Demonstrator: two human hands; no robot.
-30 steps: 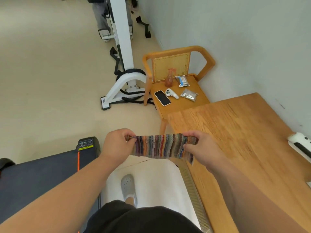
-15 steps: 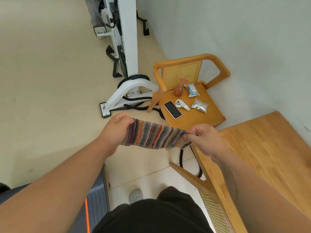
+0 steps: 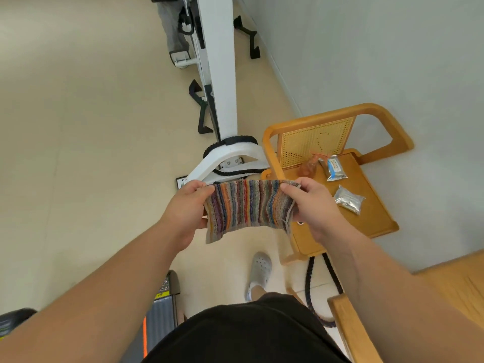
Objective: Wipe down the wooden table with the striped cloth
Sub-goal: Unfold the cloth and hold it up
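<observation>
In the head view the striped cloth (image 3: pixel 248 208) hangs stretched in the air between the two hands. It is over the floor and the front of a wooden chair (image 3: pixel 377 226), well apart from the bench (image 3: pixel 461 281). The left hand (image 3: pixel 187 205) pinches the cloth's left top corner between thumb and fingers. The right hand (image 3: pixel 311 205) pinches the right edge the same way, and the lower edge dangles free.

By my judgement, wiping has not begun. If either pinch slackens, the cloth could fall to the floor near the grey shoe (image 3: pixel 259 268) and pick up grit that would then smear the wood. A swing rightward toward the bench could drag the loose edge or the forearm across the chair seat and tip the orange bottle (image 3: pixel 309 166) or scatter the silver pouch (image 3: pixel 349 199). The dark rope (image 3: pixel 309 284) beside the foot could catch a step.

Only a corner of the bench shows — the frame and the right forearm cut off the rest, so what lies on it cannot be told. The cloth and right hand hide part of the chair seat. The bottle is blurred.
</observation>
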